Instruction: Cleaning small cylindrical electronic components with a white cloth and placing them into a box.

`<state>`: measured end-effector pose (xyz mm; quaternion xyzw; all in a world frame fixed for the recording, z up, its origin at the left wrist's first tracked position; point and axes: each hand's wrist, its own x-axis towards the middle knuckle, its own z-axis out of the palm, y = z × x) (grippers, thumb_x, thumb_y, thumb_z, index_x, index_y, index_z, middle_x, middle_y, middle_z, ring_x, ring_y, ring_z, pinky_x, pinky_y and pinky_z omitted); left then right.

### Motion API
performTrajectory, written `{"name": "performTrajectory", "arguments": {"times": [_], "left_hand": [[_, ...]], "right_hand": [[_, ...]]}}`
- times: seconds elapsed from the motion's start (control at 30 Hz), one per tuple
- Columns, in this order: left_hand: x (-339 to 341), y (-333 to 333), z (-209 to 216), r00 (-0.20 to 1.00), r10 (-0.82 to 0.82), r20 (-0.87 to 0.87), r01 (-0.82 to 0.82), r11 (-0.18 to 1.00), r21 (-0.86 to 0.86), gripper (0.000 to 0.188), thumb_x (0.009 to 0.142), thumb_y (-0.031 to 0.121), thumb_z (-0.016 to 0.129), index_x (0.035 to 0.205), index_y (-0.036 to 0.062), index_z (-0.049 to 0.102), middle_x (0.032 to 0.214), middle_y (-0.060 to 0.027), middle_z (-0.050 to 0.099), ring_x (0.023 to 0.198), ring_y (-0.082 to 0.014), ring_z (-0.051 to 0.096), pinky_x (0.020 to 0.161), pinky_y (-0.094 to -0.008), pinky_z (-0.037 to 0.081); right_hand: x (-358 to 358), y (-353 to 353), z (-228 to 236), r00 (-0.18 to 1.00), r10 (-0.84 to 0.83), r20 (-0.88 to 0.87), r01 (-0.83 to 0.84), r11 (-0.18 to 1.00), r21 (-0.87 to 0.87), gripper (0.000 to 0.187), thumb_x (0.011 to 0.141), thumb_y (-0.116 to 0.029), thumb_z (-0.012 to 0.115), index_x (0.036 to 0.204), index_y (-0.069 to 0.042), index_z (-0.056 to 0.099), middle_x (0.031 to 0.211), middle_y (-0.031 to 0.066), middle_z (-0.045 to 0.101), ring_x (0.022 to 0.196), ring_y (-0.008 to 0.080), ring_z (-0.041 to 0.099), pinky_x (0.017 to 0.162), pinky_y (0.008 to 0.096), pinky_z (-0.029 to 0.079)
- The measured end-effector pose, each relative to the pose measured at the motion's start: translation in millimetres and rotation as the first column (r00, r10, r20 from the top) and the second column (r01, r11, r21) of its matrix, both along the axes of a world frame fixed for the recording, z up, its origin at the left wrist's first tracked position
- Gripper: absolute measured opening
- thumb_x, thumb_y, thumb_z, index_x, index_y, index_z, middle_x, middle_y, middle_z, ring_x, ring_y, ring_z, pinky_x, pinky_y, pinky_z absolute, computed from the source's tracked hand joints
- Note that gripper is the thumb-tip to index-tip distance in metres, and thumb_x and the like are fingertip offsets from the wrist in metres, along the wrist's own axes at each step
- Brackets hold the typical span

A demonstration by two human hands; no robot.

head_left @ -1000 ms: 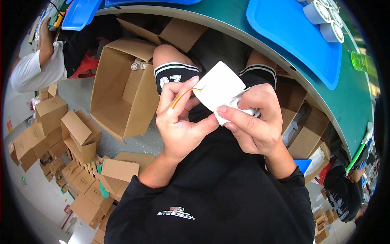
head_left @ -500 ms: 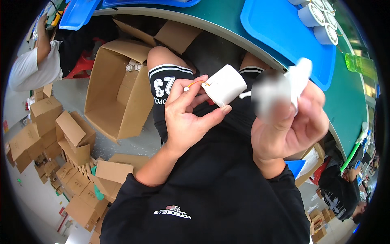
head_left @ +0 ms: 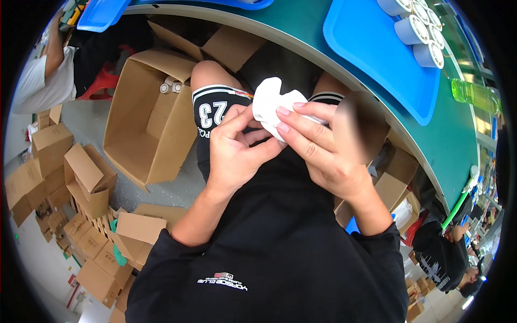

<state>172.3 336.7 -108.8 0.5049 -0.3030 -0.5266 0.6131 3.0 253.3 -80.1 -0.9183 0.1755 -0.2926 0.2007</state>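
Note:
In front of my lap, my left hand [head_left: 234,151] is closed around a white cylindrical housing, mostly covered now. Its thin red and yellow wires [head_left: 243,94] stick out beyond the fingers. My right hand [head_left: 326,142] pinches a white, lobed, cloth-like piece [head_left: 272,97] and presses it against the housing's top. I cannot tell exactly what that piece is. Both hands meet at the housing, the right one's fingers stretched over it. A blurred patch covers the view beside my right hand.
A blue tray [head_left: 388,70] with several white round units [head_left: 412,29] lies on the green table [head_left: 458,134], near a green bottle [head_left: 475,96]. An opened carton [head_left: 129,134] with a few white parts stands left of my legs. Stacked cartons [head_left: 99,242] and other people are around.
My right hand has come left and down from beside the table to the housing, bringing the white piece onto it. My left hand has shifted slightly left and still holds the housing.

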Motion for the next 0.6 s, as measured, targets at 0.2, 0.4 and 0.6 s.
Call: {"name": "performTrajectory", "arguments": {"times": [0.2,0.4,0.6], "left_hand": [[5.9,-1.1,0.4,1.000,-0.011,-0.022,0.010,1.000,-0.015,0.051,0.076,-0.011,0.074,0.124,-0.0108,0.056,0.111,-0.0082,0.054,0.104,-0.0193,0.063,0.093,-0.0346,0.057],[-1.3,4.8,-3.9,0.941,0.061,-0.334,-0.045,0.997,0.054,0.046,0.082,-0.008,0.069,0.126,-0.0094,0.055,0.114,-0.0103,0.060,0.105,-0.0194,0.062,0.093,-0.0336,0.055],[-5.5,3.0,2.4,0.872,0.075,-0.483,-0.045,0.996,0.072,0.040,0.092,0.005,0.064,0.129,-0.0068,0.054,0.117,-0.0117,0.063,0.109,-0.0186,0.061,0.096,-0.0340,0.049]], "right_hand": [[8.2,-4.5,2.2,1.000,0.000,0.020,0.000,1.000,0.006,0.041,0.067,-0.008,0.073,0.107,-0.004,0.070,0.113,0.0062,0.065,0.096,0.0272,0.059,0.077,0.0361,0.048],[15.7,12.6,-16.6,0.965,-0.118,0.235,0.124,0.992,-0.012,0.041,0.059,-0.003,0.079,0.100,0.002,0.072,0.112,0.0102,0.063,0.089,0.0264,0.059,0.072,0.0338,0.052],[21.1,24.8,-32.5,0.917,-0.178,0.357,0.176,0.984,0.038,0.041,0.060,0.004,0.078,0.101,0.003,0.071,0.106,0.0119,0.062,0.083,0.0274,0.060,0.070,0.0347,0.052]]}}
